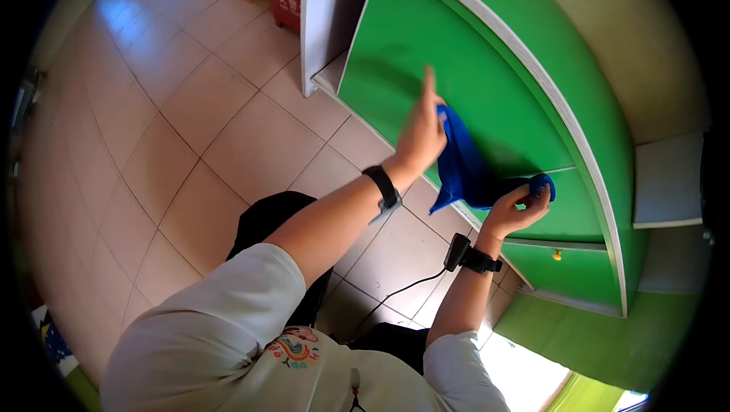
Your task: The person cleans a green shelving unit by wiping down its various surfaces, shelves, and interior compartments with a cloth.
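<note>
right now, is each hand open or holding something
Left hand: holding one end of the blue cloth, one finger extended
Right hand: closed on the cloth's other end

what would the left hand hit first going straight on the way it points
Probably the green panel, just ahead of the left hand; how much gap remains, if any, is unclear.

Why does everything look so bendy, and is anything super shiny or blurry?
In the head view, the green cupboard curves and the corners go black, probably from a very wide lens; there, the tiled floor has a bluish glare at top left and a washed-out white patch at bottom right; also there, the left hand looks slightly smeared, perhaps from moving.
</note>
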### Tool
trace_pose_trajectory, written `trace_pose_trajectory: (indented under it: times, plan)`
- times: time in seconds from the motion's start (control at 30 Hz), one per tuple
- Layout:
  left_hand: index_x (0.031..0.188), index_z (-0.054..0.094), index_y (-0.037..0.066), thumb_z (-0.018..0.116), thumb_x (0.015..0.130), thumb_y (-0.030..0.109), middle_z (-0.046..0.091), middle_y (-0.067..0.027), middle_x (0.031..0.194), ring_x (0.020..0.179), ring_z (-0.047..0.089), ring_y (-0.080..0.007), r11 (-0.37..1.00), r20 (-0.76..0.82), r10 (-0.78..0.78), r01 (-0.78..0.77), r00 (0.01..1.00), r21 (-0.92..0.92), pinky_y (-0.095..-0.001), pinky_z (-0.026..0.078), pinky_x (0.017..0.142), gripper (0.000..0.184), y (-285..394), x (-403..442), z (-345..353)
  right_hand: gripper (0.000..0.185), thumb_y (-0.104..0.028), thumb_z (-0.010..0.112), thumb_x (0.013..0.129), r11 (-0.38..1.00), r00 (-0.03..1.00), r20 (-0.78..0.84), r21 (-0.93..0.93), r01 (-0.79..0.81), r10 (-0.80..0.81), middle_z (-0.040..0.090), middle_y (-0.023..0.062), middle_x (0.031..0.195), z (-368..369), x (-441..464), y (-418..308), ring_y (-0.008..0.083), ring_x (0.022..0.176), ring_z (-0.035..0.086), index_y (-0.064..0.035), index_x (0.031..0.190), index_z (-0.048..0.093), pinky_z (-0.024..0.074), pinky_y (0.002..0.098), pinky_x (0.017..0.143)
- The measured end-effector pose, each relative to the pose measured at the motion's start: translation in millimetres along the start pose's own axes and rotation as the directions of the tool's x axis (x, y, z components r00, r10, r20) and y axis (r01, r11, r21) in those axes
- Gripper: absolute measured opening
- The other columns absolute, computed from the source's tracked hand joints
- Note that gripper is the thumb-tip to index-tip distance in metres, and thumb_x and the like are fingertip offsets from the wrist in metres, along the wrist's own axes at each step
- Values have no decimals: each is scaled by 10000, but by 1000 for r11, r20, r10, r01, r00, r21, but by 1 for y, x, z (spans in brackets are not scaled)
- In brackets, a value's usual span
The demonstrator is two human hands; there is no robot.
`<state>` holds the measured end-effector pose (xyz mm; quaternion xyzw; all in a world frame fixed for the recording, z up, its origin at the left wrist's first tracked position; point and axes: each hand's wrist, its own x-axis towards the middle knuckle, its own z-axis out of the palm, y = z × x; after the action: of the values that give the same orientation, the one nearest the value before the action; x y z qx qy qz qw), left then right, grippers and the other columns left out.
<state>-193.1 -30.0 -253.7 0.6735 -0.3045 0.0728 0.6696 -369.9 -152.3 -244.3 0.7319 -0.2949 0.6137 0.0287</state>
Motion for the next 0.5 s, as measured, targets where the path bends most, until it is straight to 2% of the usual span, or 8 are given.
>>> trace_pose_trajectory:
  times: [0.1, 0.17, 0.27, 0.33, 0.37, 0.4, 0.43, 0.5]
  plan:
    - [1533, 13, 45, 558, 816, -109, 621, -157, 1016, 911, 625, -309, 980, -321, -187, 201, 929, 11, -372, 503, 782, 914, -21, 49, -36, 373, 66, 592, 873, 978, 976, 64, 12, 207, -208, 556, 146, 976, 12, -4, -28, 196, 700, 515, 33, 1241, 549, 438, 308, 591]
    - [1543, -3, 80, 552, 795, -120, 619, -139, 1013, 928, 620, -289, 981, -326, -180, 192, 928, 6, -353, 503, 783, 953, -45, 68, -48, 380, 62, 611, 867, 988, 980, 125, 49, 148, -153, 556, 140, 971, 19, -8, -39, 202, 713, 520, 32, 1241, 553, 447, 318, 623]
    - [1547, -9, 97, 546, 777, -126, 607, -125, 1022, 940, 606, -267, 939, -103, -339, 344, 935, 31, -334, 502, 776, 976, -55, 82, -61, 375, 15, 612, 896, 999, 990, 141, 27, 21, -25, 561, 127, 969, 25, -16, -39, 193, 737, 520, 23, 1265, 547, 448, 310, 629]
    - [1549, -10, 103, 544, 765, -131, 595, -124, 1042, 935, 596, -258, 958, -125, -276, 283, 953, 45, -327, 500, 766, 989, -56, 79, -58, 345, -11, 585, 929, 999, 995, 83, 17, -51, 49, 562, 138, 1006, 28, -22, -30, 203, 782, 550, 22, 1270, 541, 465, 291, 646]
    - [1550, -11, 106, 544, 758, -133, 588, -124, 1053, 933, 591, -253, 966, -137, -244, 253, 960, 54, -324, 499, 761, 995, -55, 75, -56, 341, 5, 553, 937, 996, 994, 71, -2, -86, 86, 572, 177, 1036, 27, -23, -28, 265, 851, 587, 39, 1275, 520, 504, 329, 727]
    - [1547, -10, 86, 554, 739, -146, 570, -140, 1096, 910, 584, -253, 949, -101, -311, 315, 945, 22, -329, 500, 752, 1012, -43, 74, -57, 338, -7, 545, 946, 993, 992, 55, -30, -112, 113, 573, 179, 1071, 26, -24, -25, 267, 877, 594, 42, 1279, 511, 505, 328, 740]
    - [1547, -36, 97, 546, 763, -131, 595, -115, 958, 902, 603, -231, 962, -112, -268, 273, 957, 24, -324, 485, 793, 1003, -41, 70, -50, 336, -18, 537, 956, 989, 990, 38, -55, -134, 137, 574, 182, 1106, 25, -26, -20, 270, 903, 602, 44, 1284, 503, 506, 327, 752]
    - [1544, -40, 84, 547, 757, -135, 602, -114, 944, 862, 608, -230, 955, -117, -292, 296, 949, 9, -319, 486, 782, 1005, -41, 71, -46, 331, -59, 530, 977, 980, 981, 31, -68, -188, 190, 567, 181, 1188, 20, -30, -14, 247, 949, 600, 44, 1288, 476, 503, 337, 793]
